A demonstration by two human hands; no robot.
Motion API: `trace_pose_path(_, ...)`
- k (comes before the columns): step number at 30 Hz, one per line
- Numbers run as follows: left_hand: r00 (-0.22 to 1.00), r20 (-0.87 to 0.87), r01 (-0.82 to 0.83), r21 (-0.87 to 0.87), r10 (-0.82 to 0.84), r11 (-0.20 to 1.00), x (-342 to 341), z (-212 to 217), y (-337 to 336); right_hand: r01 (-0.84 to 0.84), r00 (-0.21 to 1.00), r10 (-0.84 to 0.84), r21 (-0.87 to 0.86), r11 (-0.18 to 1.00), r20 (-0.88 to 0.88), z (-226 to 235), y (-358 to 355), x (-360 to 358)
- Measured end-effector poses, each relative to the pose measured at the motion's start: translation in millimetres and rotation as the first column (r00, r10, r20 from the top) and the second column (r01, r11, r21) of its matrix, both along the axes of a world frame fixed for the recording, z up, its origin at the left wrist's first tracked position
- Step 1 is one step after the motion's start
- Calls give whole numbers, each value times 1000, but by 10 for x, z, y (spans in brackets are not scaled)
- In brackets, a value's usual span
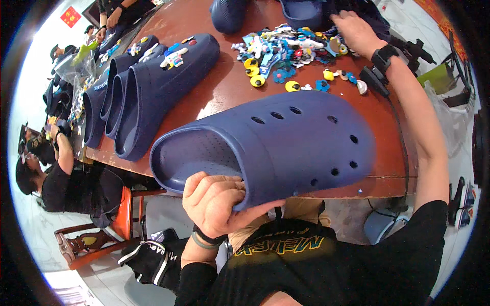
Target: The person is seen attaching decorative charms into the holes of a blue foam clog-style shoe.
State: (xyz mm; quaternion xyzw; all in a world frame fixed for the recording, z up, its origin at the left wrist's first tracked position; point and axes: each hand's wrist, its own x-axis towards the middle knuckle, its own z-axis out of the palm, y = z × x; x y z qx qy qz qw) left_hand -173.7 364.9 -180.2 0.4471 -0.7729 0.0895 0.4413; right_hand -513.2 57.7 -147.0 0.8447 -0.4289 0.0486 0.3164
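Note:
My left hand grips the heel rim of a dark blue perforated clog, holding it above the near edge of the reddish-brown table, toe pointing right. My right hand reaches far across the table into a heap of small colourful shoe charms, fingers down among them; what it holds there, if anything, is hidden. A black device is strapped to my right wrist.
Three nested dark blue clogs with charms on their toes lie at the table's left. More clogs sit at the far edge. Other people sit at the left and at the far end. A red stool stands below.

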Motion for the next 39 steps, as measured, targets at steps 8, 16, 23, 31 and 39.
trace_pose_path(8,994,105,15,-19,-13,1000,97,-119,137,-237,929,231,-16,971,288,65,94,-208)
trace_pose_path(16,995,93,44,-76,-37,996,128,-219,136,-850,511,-123,521,77,851,894,1682,787)
trace_pose_path(23,1000,22,16,-174,-13,985,54,-137,-38,-876,479,389,401,268,787,641,1651,1283)
trace_pose_path(31,1000,3,-5,-139,5,990,32,-64,-160,-733,652,402,398,552,643,461,1679,1214)
trace_pose_path(39,999,26,-40,-94,42,995,47,-107,-31,-798,493,107,399,452,864,314,1669,1145)
